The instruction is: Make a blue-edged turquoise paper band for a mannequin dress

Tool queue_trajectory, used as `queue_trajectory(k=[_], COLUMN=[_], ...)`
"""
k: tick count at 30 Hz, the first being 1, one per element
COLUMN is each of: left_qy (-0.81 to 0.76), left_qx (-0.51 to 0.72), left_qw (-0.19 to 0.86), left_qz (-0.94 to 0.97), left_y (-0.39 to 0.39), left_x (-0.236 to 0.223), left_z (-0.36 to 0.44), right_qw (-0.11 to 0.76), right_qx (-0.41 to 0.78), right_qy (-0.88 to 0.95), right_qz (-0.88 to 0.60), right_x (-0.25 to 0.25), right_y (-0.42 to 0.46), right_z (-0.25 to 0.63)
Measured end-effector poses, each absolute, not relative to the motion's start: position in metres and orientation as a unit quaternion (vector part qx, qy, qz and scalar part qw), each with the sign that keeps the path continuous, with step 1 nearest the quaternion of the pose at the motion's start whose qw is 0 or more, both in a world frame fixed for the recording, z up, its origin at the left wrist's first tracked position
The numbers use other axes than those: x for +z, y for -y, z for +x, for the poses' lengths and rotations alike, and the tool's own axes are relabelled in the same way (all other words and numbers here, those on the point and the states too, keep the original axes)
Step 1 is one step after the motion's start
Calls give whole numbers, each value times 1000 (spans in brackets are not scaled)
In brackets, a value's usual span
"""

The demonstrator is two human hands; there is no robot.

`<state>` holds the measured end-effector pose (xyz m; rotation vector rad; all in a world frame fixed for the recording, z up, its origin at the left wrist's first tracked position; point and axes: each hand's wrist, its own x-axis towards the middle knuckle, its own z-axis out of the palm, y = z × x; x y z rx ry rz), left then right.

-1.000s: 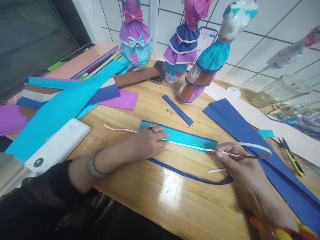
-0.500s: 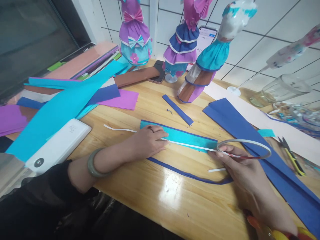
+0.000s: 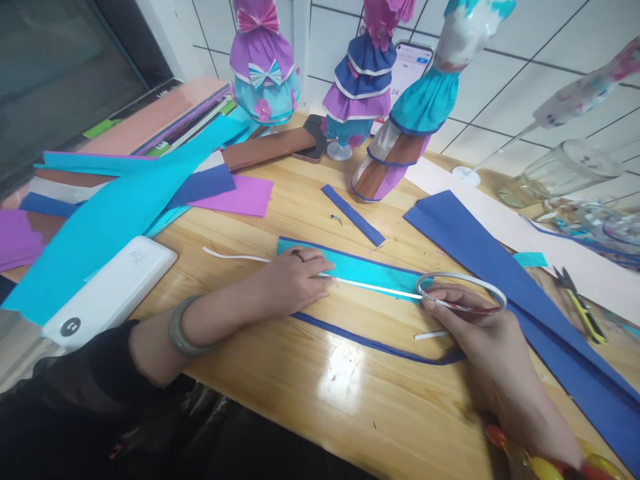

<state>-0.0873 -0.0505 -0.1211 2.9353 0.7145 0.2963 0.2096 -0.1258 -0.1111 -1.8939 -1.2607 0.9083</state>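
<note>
A turquoise strip (image 3: pixel 373 275) with a dark blue upper edge lies on the table in front of me. My left hand (image 3: pixel 300 280) rests on its left end, fingers stretched out and pressing down. Along the strip's lower edge runs a narrow white tape (image 3: pixel 370 288), its loose end sticking out left of my left hand. My right hand (image 3: pixel 470 320) pinches a thin roll of tape (image 3: pixel 503 293) at the strip's right end, and the white tape leads into it. Below, a long dark blue strip (image 3: pixel 360 341) curves towards my right hand. Near that hand lies a short white piece (image 3: pixel 425 335).
Left are stacked coloured sheets (image 3: pixel 110 207) and a white power bank (image 3: pixel 113 290). Frilled dressed figures (image 3: pixel 265 67) and a phone (image 3: pixel 410 67) stand behind. Blue folded material (image 3: pixel 465 233), yellow-handled snips (image 3: pixel 583 310) and a glass jar (image 3: pixel 570 173) are on the right.
My right hand and the tape roll have moved slightly left, closer to the turquoise strip's end. My left hand stays on the strip. The whole view has shifted a little.
</note>
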Motion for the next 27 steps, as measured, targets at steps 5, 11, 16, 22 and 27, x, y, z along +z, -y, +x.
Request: queue_trajectory(k=[5, 11, 16, 22, 27], left_qy=[-232, -232, -230, -231, -231], left_qx=[104, 100, 101, 96, 96], left_qw=[48, 51, 49, 48, 47], left_qz=[966, 966, 967, 967, 967], left_y=[50, 50, 50, 50, 50], left_x=[-122, -122, -121, -121, -120], left_z=[-88, -87, -87, -87, -87], right_qw=[337, 336, 334, 345, 345], right_qx=[352, 334, 320, 312, 347], right_qy=[490, 512, 523, 527, 505], right_qz=[-723, -716, -716, -711, -711], right_x=[-114, -112, -114, -118, -119], right_y=[128, 128, 127, 127, 129], right_z=[211, 208, 207, 207, 208])
